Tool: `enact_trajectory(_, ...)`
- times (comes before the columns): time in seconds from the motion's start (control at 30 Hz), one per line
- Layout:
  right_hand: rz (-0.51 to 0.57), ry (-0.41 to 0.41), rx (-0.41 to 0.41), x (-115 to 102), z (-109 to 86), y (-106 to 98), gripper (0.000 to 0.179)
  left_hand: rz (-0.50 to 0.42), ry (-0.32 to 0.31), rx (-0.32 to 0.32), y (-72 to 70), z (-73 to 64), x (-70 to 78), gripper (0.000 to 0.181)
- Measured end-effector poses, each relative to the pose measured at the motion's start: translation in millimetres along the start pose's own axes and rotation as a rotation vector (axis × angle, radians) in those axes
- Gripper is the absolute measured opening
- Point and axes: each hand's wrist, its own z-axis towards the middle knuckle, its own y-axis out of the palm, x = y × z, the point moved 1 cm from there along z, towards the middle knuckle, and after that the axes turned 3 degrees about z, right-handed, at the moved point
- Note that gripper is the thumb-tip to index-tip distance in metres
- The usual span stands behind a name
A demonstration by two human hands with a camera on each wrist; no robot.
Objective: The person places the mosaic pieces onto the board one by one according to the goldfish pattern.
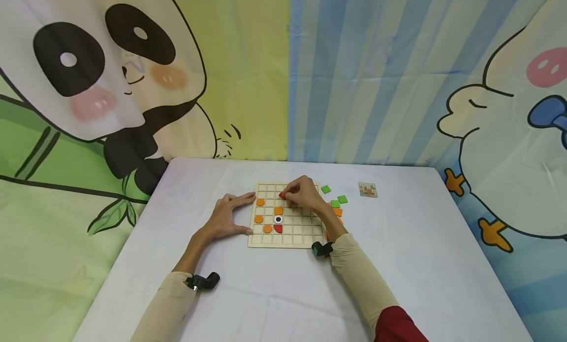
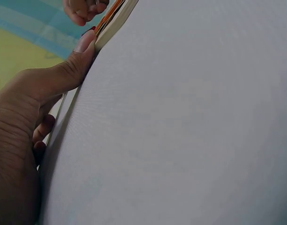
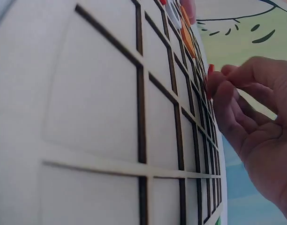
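A pale wooden grid board (image 1: 301, 241) lies on the table. My left hand (image 1: 223, 218) rests along its left edge, thumb and fingers spread apart and touching the rim; its thumb (image 2: 71, 70) also shows against the edge in the left wrist view. Over the board's upper part, my right hand (image 1: 303, 192) pinches a small red piece (image 1: 281, 195) between thumb and fingers; that piece's exact shape is mostly hidden. In the grid cells sit several orange discs (image 1: 260, 202), an orange square (image 1: 278, 210), a white eye piece with a black dot (image 1: 278, 219) and a red rounded piece (image 1: 278, 229).
Green squares (image 1: 342, 199) lie loose right of the board. Orange pieces (image 1: 337, 212) are beside them, partly covered by my right forearm. Farther right is a small patterned card (image 1: 367, 189). Cartoon-printed curtains (image 1: 248, 76) hang behind the white table (image 1: 407, 219).
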Motion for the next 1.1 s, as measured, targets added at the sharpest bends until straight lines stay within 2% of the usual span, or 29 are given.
enact_trajectory(0.23, -0.220, -0.125, 0.026, 0.8, 2.6, 3.0, 0.018, -0.006, -0.004, -0.003, -2.1, 0.3, 0.9, 0.113)
enact_trajectory(0.33, -0.263, -0.131, 0.003, -1.3, 3.0, 5.3, 0.023, -0.006, -0.004, -0.001, -1.9, 0.5, 0.4, 0.113)
enact_trajectory(0.43, -0.282, -0.105, -0.035, -3.1, 1.5, 6.8, 0.029, -0.002, -0.003, -0.006, -0.8, 0.7, -0.8, 0.112)
enact_trajectory(0.57, -0.274, -0.082, -0.052, -3.2, -0.1, 7.2, 0.026, 0.003, 0.003, -0.006, 0.1, 1.0, -1.9, 0.112)
enact_trajectory(0.73, -0.284, -0.118, -0.054, -1.3, 1.1, 6.9, 0.023, 0.012, 0.010, 0.005, 0.3, 1.1, -2.2, 0.112)
enact_trajectory(0.9, -0.300, -0.156, -0.100, -3.8, 2.4, 8.5, 0.026, 0.005, 0.003, -0.014, 0.5, 1.1, -1.2, 0.112)
enact_trajectory(1.1, -0.293, -0.150, -0.111, -5.0, 2.8, 10.8, 0.019, 0.003, -0.003, -0.009, 0.6, 0.5, -0.6, 0.111)
